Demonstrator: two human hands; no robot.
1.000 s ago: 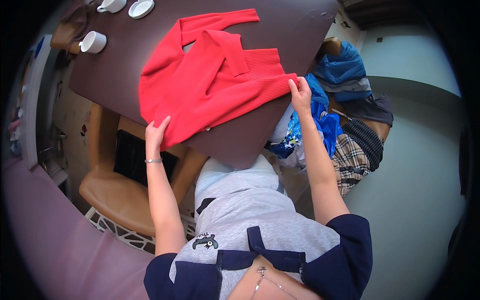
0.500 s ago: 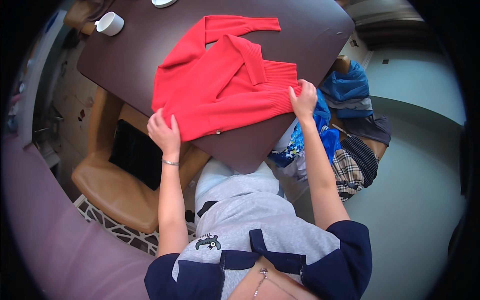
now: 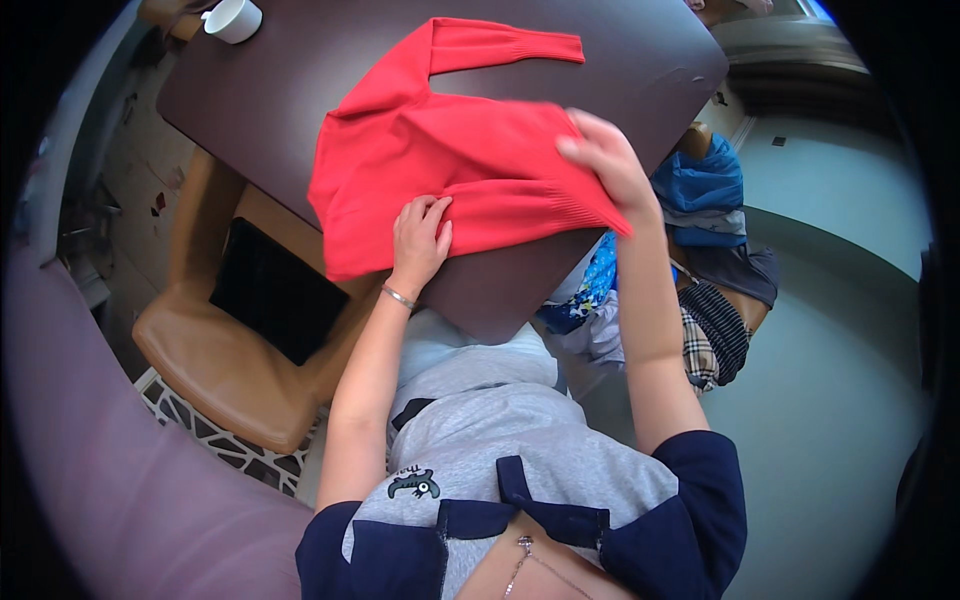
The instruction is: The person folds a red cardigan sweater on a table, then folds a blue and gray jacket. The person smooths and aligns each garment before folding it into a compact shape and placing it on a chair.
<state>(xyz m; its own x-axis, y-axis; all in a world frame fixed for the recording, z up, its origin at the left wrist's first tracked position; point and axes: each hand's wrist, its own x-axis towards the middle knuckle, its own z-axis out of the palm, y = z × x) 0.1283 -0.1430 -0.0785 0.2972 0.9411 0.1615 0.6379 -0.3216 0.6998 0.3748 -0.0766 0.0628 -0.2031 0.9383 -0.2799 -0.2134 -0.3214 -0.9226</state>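
A red knit cardigan (image 3: pixel 380 170) lies partly folded on the dark brown table (image 3: pixel 330 60). One sleeve stretches out across the far side, its ribbed cuff pointing right. My left hand (image 3: pixel 420 240) rests on the near edge of the cardigan, fingers slightly bent on the fabric and thumb apart. At the right end, my right hand (image 3: pixel 610 165) grips the knit between thumb and fingers and holds it a little raised. The lifted part and the fingers there are somewhat blurred. Ribbing runs down to a point below my right hand.
A white cup (image 3: pixel 233 20) stands at the table's far left. A tan chair (image 3: pixel 225 370) with a black cushion (image 3: pixel 275 290) is at the left. Blue clothes (image 3: pixel 700 180), a striped garment (image 3: pixel 715 320) and other clothing are heaped at the right beside the table.
My left hand has moved right along the cardigan's near edge. My right hand has moved up, and the folded-over sleeve and ribbed hem at the right end are now covered by lifted fabric.
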